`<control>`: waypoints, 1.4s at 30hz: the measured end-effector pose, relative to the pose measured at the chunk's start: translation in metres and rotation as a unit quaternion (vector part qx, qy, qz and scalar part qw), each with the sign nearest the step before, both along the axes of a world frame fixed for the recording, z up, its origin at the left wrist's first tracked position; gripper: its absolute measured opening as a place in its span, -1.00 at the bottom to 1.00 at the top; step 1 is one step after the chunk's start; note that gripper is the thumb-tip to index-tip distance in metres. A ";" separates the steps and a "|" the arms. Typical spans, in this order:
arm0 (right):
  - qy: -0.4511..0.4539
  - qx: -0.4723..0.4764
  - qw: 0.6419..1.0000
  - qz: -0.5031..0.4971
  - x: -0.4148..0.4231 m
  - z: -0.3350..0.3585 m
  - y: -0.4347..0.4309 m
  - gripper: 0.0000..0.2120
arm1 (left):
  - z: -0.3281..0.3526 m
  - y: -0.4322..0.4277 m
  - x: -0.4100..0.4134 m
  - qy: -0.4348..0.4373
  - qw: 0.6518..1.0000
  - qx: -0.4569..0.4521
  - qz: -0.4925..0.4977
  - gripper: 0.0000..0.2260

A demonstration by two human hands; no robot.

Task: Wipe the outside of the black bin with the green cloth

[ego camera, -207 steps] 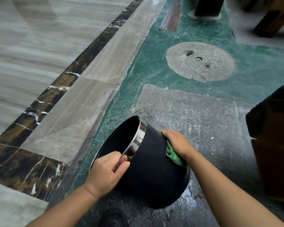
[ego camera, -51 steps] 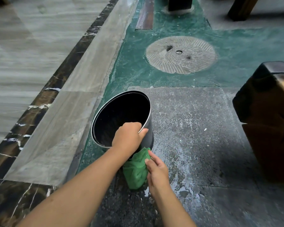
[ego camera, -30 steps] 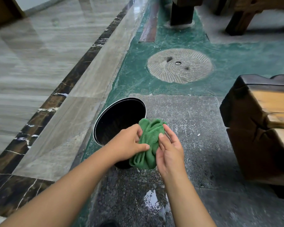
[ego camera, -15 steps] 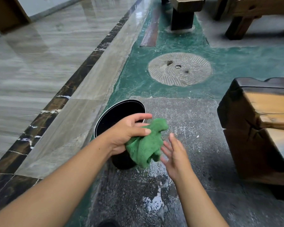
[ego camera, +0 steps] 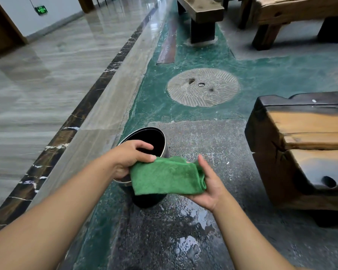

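The black bin with a shiny metal rim stands upright on the wet stone floor, its mouth facing up. In front of it, above its near side, the green cloth is spread flat between both hands. My left hand pinches the cloth's left edge with thumb and fingers. My right hand cups the cloth's right end from below, fingers up behind it. The cloth and my hands hide most of the bin's near wall; neither hand touches the bin.
A heavy dark wooden bench stands close on the right. A round millstone is set in the green floor beyond the bin. More benches stand farther back. Puddles lie on the floor near me. Polished marble stretches left.
The bin went from tilted under my wiping hand to standing upright. Both hands lifted off it; the bunched cloth has been spread out flat, and my right hand has taken its right end.
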State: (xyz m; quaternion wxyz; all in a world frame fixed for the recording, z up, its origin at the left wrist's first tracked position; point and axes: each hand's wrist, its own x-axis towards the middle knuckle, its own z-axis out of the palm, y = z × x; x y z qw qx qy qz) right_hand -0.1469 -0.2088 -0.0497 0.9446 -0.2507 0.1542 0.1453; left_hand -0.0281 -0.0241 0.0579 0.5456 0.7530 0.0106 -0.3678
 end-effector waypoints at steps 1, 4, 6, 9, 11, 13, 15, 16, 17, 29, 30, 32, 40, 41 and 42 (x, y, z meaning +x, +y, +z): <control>-0.013 -0.038 0.999 -0.004 0.002 0.009 -0.008 -0.37 | 0.001 -0.002 0.000 0.034 0.998 -0.034 0.028 -0.70; -0.033 -0.155 0.987 -0.042 0.007 0.040 -0.040 -0.57 | 0.008 -0.018 -0.006 0.079 0.984 -0.140 0.082 -0.81; -0.028 -0.219 0.972 -0.080 0.007 0.063 -0.065 -0.69 | 0.016 -0.037 -0.014 0.069 0.985 -0.150 0.054 -0.70; -0.037 -0.311 0.943 -0.110 -0.003 0.096 -0.104 -0.73 | 0.031 -0.077 -0.027 0.044 0.992 -0.120 -0.023 -0.63; -0.037 -0.357 0.923 -0.137 -0.017 0.113 -0.132 -0.70 | 0.041 -0.108 -0.034 0.017 0.990 -0.139 -0.018 -0.65; -0.017 -0.410 0.896 -0.171 -0.033 0.125 -0.162 -0.70 | 0.047 -0.143 -0.043 -0.024 0.988 -0.153 -0.005 -0.72; 0.009 -0.457 0.867 -0.198 -0.050 0.133 -0.194 -0.72 | 0.048 -0.180 -0.053 -0.072 0.985 -0.154 0.005 -0.74; 0.020 -0.479 0.853 -0.208 -0.057 0.136 -0.210 -0.75 | 0.047 -0.199 -0.058 -0.105 0.983 -0.152 0.007 -0.74; 0.030 -0.501 0.838 -0.214 -0.063 0.136 -0.224 -0.77 | 0.044 -0.215 -0.061 -0.148 0.979 -0.142 0.006 -0.74; 0.172 -0.823 0.497 -0.213 -0.088 0.108 -0.298 -0.79 | -0.002 -0.326 -0.084 -0.428 0.902 0.020 -0.046 -0.79; 0.169 -0.821 0.495 -0.227 -0.088 0.103 -0.294 -0.79 | -0.008 -0.326 -0.084 -0.442 0.895 0.032 -0.050 -0.79; 0.158 -0.824 0.483 -0.251 -0.087 0.095 -0.286 -0.81 | -0.017 -0.323 -0.083 -0.471 0.878 0.054 -0.061 -0.81; 0.218 -0.778 0.524 -0.268 -0.085 0.107 -0.274 -0.49 | -0.012 -0.294 -0.067 -0.362 0.924 0.111 -0.057 -0.57; 0.240 -0.767 0.538 -0.255 -0.086 0.115 -0.271 -0.41 | -0.005 -0.286 -0.067 -0.393 0.907 0.136 -0.071 -0.61; 0.267 -0.759 0.542 -0.242 -0.086 0.125 -0.265 -0.33 | 0.002 -0.278 -0.066 -0.400 0.901 0.148 -0.084 -0.64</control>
